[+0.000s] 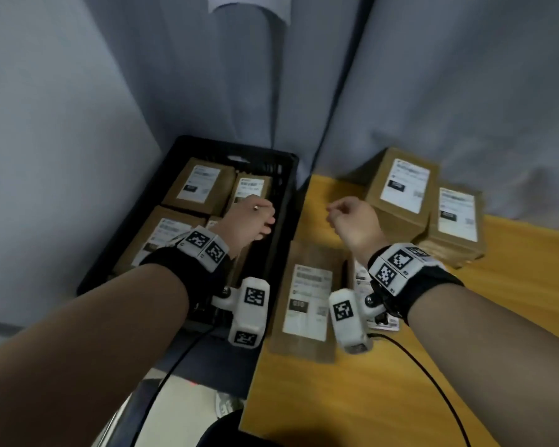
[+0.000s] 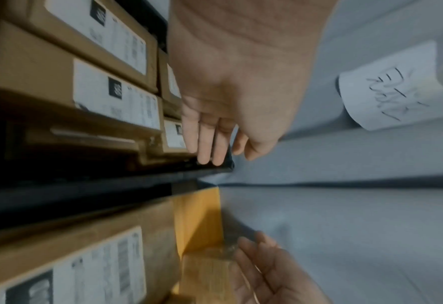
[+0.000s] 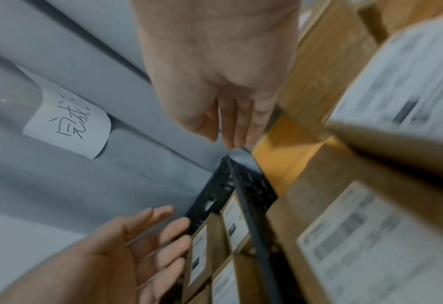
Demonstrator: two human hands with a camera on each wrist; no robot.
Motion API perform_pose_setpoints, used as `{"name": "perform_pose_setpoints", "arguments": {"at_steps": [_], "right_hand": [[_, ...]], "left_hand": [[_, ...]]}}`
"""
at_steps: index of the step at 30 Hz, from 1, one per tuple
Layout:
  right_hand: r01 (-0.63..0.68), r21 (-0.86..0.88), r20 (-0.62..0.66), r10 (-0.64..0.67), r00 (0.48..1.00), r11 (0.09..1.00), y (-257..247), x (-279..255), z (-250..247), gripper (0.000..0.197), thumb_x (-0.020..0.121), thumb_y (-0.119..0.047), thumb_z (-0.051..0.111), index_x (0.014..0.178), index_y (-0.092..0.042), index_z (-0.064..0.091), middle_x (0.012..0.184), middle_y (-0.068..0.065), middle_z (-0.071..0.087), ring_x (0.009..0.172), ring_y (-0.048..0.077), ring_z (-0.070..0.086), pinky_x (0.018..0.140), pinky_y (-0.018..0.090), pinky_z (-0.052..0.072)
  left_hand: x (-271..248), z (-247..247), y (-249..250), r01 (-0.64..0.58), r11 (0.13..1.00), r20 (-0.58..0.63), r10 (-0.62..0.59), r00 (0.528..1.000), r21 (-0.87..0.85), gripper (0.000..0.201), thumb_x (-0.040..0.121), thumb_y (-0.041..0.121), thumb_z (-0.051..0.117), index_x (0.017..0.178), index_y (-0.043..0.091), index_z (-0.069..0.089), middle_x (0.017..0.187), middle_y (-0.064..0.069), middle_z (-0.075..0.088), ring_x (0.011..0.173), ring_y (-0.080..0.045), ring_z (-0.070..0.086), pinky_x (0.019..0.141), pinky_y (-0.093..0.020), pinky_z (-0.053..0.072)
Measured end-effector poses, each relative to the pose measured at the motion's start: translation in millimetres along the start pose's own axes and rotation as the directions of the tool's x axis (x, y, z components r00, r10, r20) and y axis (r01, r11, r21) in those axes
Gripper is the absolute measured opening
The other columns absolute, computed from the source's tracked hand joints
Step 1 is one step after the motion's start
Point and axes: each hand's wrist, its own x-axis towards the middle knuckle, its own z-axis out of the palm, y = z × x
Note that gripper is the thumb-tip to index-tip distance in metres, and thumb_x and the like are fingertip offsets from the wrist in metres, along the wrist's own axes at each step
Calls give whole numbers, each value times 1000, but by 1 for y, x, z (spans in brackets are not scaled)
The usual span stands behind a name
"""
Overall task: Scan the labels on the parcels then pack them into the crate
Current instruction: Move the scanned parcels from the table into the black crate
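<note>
A black crate sits left of the yellow table and holds several brown parcels with white labels up. My left hand hovers over the crate's right side, fingers straight and loose, holding nothing. My right hand hovers over the table beside the crate, empty, with its fingers extended. Below it a labelled parcel lies flat on the table. Two stacks of parcels stand at the back right.
Grey fabric panels close off the back and left, with a handwritten paper note stuck on them. Another labelled packet lies partly hidden under my right wrist. Black cables trail from both wrist cameras.
</note>
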Motion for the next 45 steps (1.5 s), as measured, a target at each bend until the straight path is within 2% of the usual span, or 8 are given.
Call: {"name": "perform_pose_setpoints", "arguments": {"at_steps": [6,16,21,26,32,36,42,45], "right_hand": [[-21,-283,-346,-82,935,959,43,5,-82,47,86,-26,65,128,-13,51,129,11,47,123,28,44,103,39,38],[-270,60,-114,275,955,961,105,69,-119,53,93,-42,56,131,-5,52,123,12,63,101,29,60,92,40,50],[-256,268,-89,289,953,929,116,64,-99,62,91,-34,62,142,-12,34,136,9,54,119,28,54,101,49,46],[-41,400,-131,102,986,916,95,29,-84,49,89,-26,65,126,-22,33,123,1,54,112,19,56,99,41,48],[333,212,-179,-298,938,919,35,11,-71,47,78,-39,73,111,-23,42,117,1,52,108,12,54,91,28,48],[459,155,-188,-430,883,875,-10,9,-34,47,73,-42,69,105,-23,41,111,3,50,106,18,50,92,32,46],[376,344,1,-401,916,860,-56,16,46,47,85,-19,72,121,-17,41,108,-8,55,92,-18,53,82,6,45],[250,343,87,-295,951,906,-60,28,79,48,90,-14,66,130,-11,41,100,-15,56,82,-17,56,72,2,46]], "left_hand": [[-1,66,30,-88,992,65,83,994,86,15,101,23,43,113,20,51,108,-3,63,97,-18,62,90,-33,52],[62,160,68,-19,904,203,-76,976,428,72,97,58,33,155,20,13,160,-6,21,145,-28,25,117,-43,23],[76,181,49,84,996,82,-87,993,39,58,93,52,49,142,26,32,141,-4,47,124,-28,51,107,-45,42],[63,148,26,14,989,-29,-18,999,-144,39,82,47,66,109,27,45,114,1,57,108,-23,61,99,-43,49],[21,80,25,-147,949,-73,132,989,-278,39,90,35,64,122,22,47,117,-1,62,98,-16,68,79,-26,58],[3,28,26,-245,915,-239,173,955,-319,20,92,30,61,110,28,52,110,-2,65,92,-20,67,88,-39,57],[-5,-57,12,-303,923,-407,190,894,-236,32,94,33,58,123,21,51,115,-2,63,94,-16,69,73,-27,58],[13,-86,0,-218,967,-349,162,923,-128,41,96,35,54,133,18,46,119,-1,62,96,-16,68,81,-31,56]]}}
